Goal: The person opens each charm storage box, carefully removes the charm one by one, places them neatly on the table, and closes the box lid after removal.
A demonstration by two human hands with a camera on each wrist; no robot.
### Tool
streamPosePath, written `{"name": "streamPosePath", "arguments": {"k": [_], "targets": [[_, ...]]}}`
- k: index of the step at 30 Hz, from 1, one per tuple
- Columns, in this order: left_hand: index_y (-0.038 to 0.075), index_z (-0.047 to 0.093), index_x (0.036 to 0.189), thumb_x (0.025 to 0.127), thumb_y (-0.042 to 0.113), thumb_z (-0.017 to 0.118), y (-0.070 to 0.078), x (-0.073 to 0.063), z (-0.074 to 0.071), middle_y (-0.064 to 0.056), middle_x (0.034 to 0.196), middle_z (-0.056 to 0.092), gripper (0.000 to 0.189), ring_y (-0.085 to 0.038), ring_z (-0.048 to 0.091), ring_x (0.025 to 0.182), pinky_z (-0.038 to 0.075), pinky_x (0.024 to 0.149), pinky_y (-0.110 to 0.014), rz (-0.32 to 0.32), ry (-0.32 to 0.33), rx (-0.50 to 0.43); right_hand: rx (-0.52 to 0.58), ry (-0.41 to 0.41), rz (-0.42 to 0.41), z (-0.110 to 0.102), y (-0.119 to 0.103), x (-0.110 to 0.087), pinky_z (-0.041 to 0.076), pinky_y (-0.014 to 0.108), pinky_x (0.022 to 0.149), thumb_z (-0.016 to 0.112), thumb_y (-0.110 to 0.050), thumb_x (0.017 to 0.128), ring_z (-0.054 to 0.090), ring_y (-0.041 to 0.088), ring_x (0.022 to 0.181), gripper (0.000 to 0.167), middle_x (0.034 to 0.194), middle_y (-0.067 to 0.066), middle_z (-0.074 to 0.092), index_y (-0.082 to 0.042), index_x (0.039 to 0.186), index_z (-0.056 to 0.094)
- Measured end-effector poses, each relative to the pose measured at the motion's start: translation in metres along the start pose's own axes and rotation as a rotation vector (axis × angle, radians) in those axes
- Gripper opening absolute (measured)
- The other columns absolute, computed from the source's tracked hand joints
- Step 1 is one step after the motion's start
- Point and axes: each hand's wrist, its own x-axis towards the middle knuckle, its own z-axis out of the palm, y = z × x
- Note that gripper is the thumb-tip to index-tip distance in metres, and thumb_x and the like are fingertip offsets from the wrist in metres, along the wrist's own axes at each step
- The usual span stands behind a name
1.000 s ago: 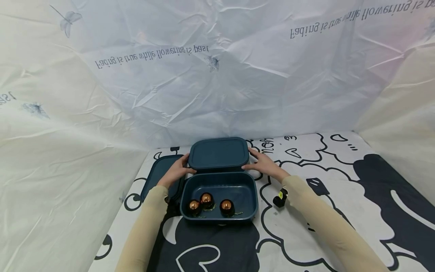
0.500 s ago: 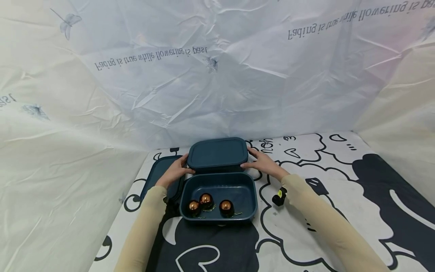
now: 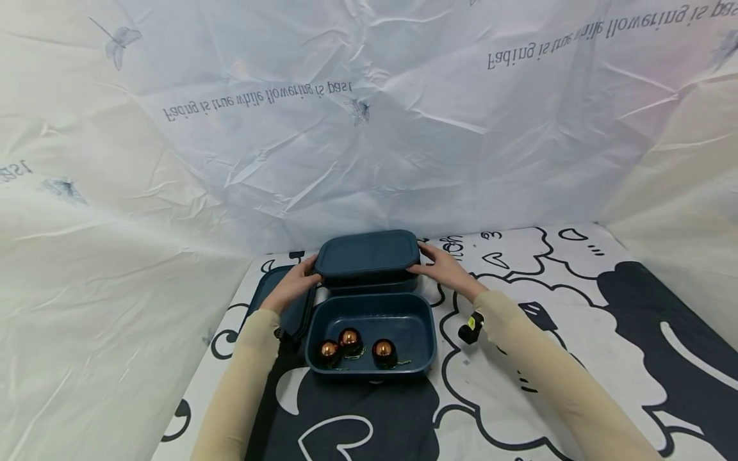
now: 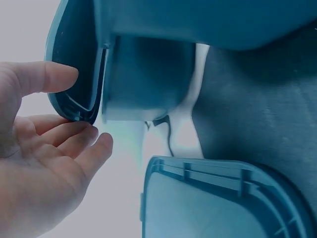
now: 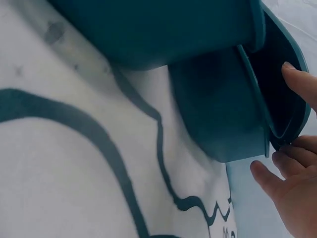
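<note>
Both hands hold a dark blue lid [image 3: 367,251] by its short ends, just above the rear box [image 3: 371,285]. My left hand [image 3: 294,282] pinches the left end; in the left wrist view its thumb lies on the inner face, fingers on the outer edge. At the right end my right hand [image 3: 446,269] grips likewise, and in the right wrist view a gap shows between lid and box rim. In front stands an open dark blue box [image 3: 403,320] with three shiny copper-brown balls [image 3: 349,339] inside, each with a gold cord. The rear box's inside is hidden.
A second dark blue lid [image 3: 291,307] leans or lies left of the boxes, beneath my left forearm. A patterned black-and-white cloth [image 3: 490,397] covers the table. White sheeting [image 3: 369,160] hangs behind and along both sides.
The rear lid has come up off its box, lifted by both hands and shifted slightly back. The front box and its balls stay put.
</note>
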Motion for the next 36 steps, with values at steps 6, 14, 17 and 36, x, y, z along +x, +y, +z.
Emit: {"name": "streamPosePath", "arguments": {"k": [6, 14, 17, 36], "targets": [[0.013, 0.01, 0.164, 0.106, 0.023, 0.053, 0.015, -0.001, -0.002, -0.013, 0.167, 0.017, 0.072, -0.034, 0.021, 0.151, 0.025, 0.118, -0.056, 0.017, 0.041, 0.046, 0.071, 0.022, -0.074, -0.008, -0.009, 0.0, 0.034, 0.051, 0.115, 0.068, -0.035, 0.098, 0.03, 0.035, 0.148, 0.077, 0.162, 0.014, 0.031, -0.01, 0.159, 0.03], [0.016, 0.015, 0.163, 0.105, 0.036, 0.055, 0.039, 0.002, -0.003, -0.011, 0.166, 0.02, 0.073, -0.031, 0.017, 0.153, 0.024, 0.119, -0.054, 0.071, 0.088, 0.057, 0.099, 0.089, -0.091, -0.023, -0.022, -0.004, 0.038, 0.046, 0.114, 0.067, -0.035, 0.099, 0.031, 0.032, 0.148, 0.074, 0.161, 0.014, 0.032, -0.009, 0.158, 0.031], [0.013, 0.017, 0.163, 0.106, 0.036, 0.054, 0.049, 0.003, -0.003, -0.012, 0.165, 0.024, 0.072, -0.031, 0.022, 0.152, 0.028, 0.118, -0.054, 0.089, 0.102, 0.059, 0.106, 0.108, -0.074, -0.028, -0.025, -0.007, 0.038, 0.045, 0.114, 0.066, -0.037, 0.099, 0.03, 0.031, 0.149, 0.075, 0.162, 0.014, 0.03, -0.009, 0.159, 0.029], [0.015, 0.044, 0.154, 0.1, 0.043, 0.063, 0.114, 0.027, 0.014, -0.007, 0.152, 0.049, 0.063, -0.024, 0.047, 0.14, 0.04, 0.112, -0.044, 0.273, 0.296, 0.07, 0.191, 0.394, -0.12, -0.073, -0.023, -0.02, 0.039, 0.046, 0.113, 0.063, -0.035, 0.101, 0.041, 0.027, 0.143, 0.054, 0.153, 0.011, 0.047, -0.009, 0.147, 0.051]]}}
